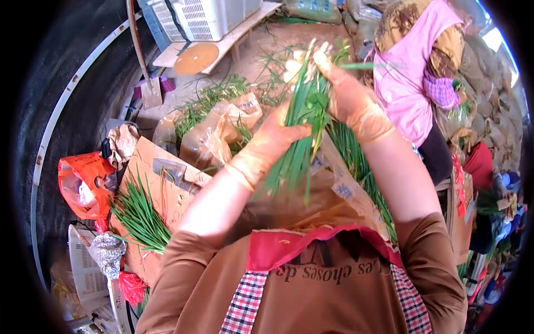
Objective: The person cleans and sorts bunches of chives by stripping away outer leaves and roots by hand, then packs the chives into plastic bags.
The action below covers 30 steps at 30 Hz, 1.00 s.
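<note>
A bunch of green chives [303, 122] with pale stalk ends is held up in front of my chest, the ends pointing away from me. My left hand [272, 139], in a thin orange glove, is closed around the middle of the bunch, thumb across the leaves. At the pale ends, my right hand [353, 100], gloved the same way, grips some stalks between thumb and fingers. A few broader leaves stick out between the hands. Below the bunch is a clear plastic sheet or bag [311, 206] over my lap. More long chives [356, 156] lie under my right forearm.
Trimmed chives [142, 217] rest on a cardboard sheet [150, 161] at left, near an orange bag [83, 186]. Plastic bags [222, 128] with green scraps lie ahead. Beyond stand a white crate [206, 19] on a low bench and a shovel [150, 92]. Another person [411, 72] works at right.
</note>
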Each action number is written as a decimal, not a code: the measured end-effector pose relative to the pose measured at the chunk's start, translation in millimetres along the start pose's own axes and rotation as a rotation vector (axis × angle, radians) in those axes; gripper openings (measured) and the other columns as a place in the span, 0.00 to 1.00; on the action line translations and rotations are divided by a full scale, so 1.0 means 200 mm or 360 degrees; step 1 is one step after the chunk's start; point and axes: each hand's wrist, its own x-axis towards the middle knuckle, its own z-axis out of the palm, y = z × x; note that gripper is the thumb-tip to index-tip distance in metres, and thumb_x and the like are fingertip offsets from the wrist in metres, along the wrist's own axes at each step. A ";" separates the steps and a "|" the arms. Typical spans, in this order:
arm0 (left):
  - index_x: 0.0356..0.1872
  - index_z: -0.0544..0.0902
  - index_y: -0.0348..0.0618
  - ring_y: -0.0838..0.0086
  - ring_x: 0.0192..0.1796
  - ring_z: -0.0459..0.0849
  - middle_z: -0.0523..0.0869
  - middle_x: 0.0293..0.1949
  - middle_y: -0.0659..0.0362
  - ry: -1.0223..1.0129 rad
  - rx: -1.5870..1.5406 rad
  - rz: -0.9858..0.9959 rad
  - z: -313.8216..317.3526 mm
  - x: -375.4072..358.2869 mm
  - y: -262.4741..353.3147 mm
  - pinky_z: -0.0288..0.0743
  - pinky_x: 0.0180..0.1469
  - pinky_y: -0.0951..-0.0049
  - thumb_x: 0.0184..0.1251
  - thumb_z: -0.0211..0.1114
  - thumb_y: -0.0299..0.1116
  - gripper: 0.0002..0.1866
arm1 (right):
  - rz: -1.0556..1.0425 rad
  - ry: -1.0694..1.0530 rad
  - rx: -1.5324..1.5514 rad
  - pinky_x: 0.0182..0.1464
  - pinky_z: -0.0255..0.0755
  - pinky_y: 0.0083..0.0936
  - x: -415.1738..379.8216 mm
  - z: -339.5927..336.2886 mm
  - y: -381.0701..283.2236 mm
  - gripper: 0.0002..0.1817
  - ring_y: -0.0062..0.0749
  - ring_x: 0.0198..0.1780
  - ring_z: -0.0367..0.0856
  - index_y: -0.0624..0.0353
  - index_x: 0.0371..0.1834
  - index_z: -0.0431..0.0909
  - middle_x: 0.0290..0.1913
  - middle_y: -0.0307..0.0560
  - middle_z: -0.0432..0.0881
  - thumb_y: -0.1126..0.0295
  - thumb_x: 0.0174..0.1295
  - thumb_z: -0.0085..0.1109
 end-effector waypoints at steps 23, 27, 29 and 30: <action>0.54 0.71 0.32 0.58 0.40 0.85 0.82 0.43 0.46 0.0209 -0.1036 -0.0276 -0.61 -0.25 -0.09 0.83 0.42 0.60 0.62 0.59 0.31 0.20 | 0.0564 0.0076 -0.0523 0.36 0.76 0.36 0.44 0.05 0.24 0.12 0.38 0.30 0.80 0.62 0.40 0.77 0.35 0.49 0.81 0.66 0.58 0.53; 0.55 0.71 0.33 0.59 0.40 0.85 0.82 0.44 0.46 0.0112 -0.1058 -0.0393 -0.61 -0.21 -0.09 0.83 0.43 0.60 0.61 0.59 0.32 0.22 | 0.0490 -0.0083 -0.0842 0.35 0.74 0.28 0.44 0.18 0.30 0.13 0.30 0.28 0.80 0.61 0.37 0.79 0.32 0.44 0.82 0.61 0.59 0.57; 0.55 0.71 0.34 0.59 0.40 0.85 0.82 0.43 0.47 0.0030 -0.0868 -0.0292 -0.60 -0.18 -0.10 0.83 0.43 0.60 0.61 0.63 0.39 0.25 | 0.0377 -0.0221 -0.1082 0.31 0.79 0.26 0.47 0.19 0.33 0.13 0.29 0.28 0.82 0.62 0.42 0.77 0.32 0.44 0.82 0.65 0.59 0.59; 0.55 0.71 0.35 0.59 0.40 0.85 0.82 0.43 0.47 0.0026 -0.0877 -0.0299 -0.59 -0.18 -0.11 0.82 0.43 0.60 0.60 0.64 0.41 0.26 | 0.0400 -0.0161 -0.1032 0.30 0.78 0.27 0.47 0.19 0.34 0.12 0.29 0.28 0.81 0.62 0.41 0.78 0.31 0.44 0.82 0.65 0.60 0.59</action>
